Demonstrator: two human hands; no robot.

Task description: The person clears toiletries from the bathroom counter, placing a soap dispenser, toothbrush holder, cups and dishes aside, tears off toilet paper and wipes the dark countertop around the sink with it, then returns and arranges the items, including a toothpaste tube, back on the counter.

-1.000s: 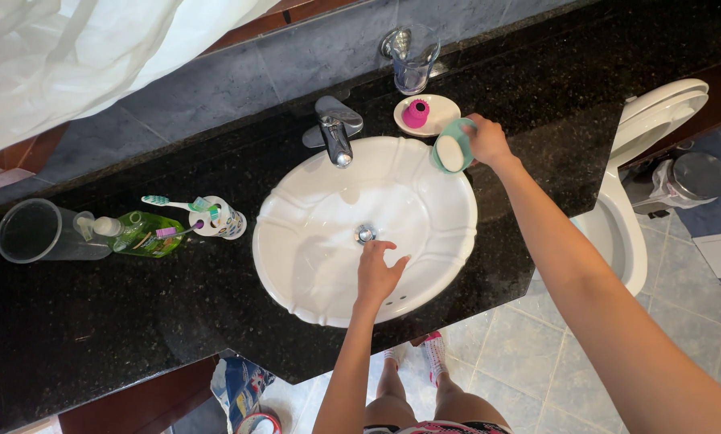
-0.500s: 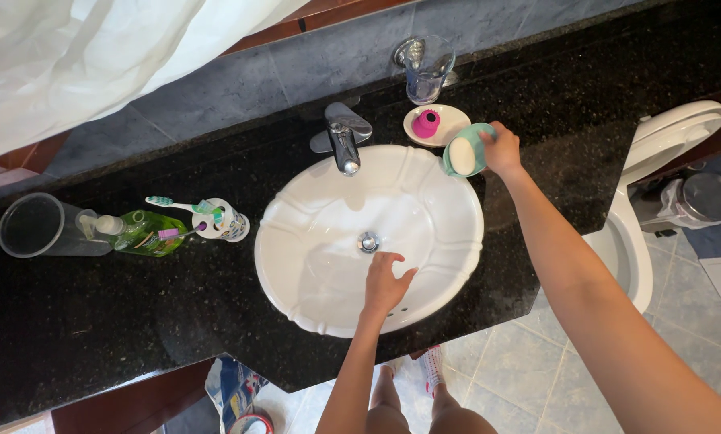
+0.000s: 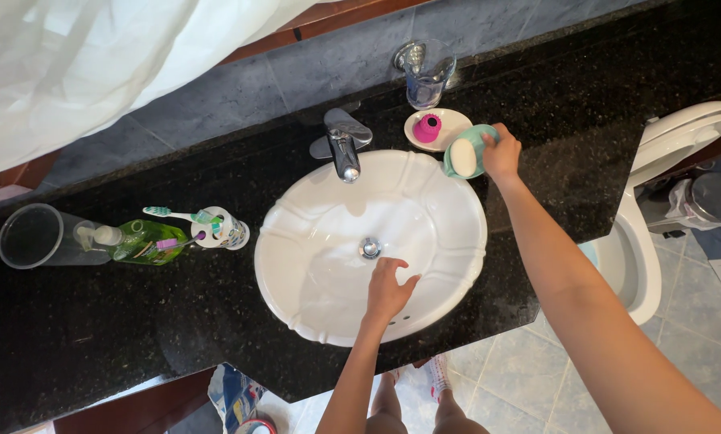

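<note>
Fingers of the left hand (image 3: 388,291) spread flat inside the sink (image 3: 312,289) below its drain (image 3: 369,247), while the right hand (image 3: 502,153) grips a teal soap holder (image 3: 465,154).

- I note the sink (image 3: 312,305) set in the counter (image 3: 95,337), faucet (image 3: 343,143) behind it.
- Toothbrush holder (image 3: 223,229), soap bottle (image 3: 139,241) and cup (image 3: 34,237) stand left.
- Dish (image 3: 449,122) lies behind-right; toilet (image 3: 658,209) farther right.

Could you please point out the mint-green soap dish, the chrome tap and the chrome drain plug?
mint-green soap dish (image 3: 466,153), head view, on its green side wall.
chrome tap (image 3: 345,149), head view, on the spout.
chrome drain plug (image 3: 369,247), head view, on its round top.
</note>
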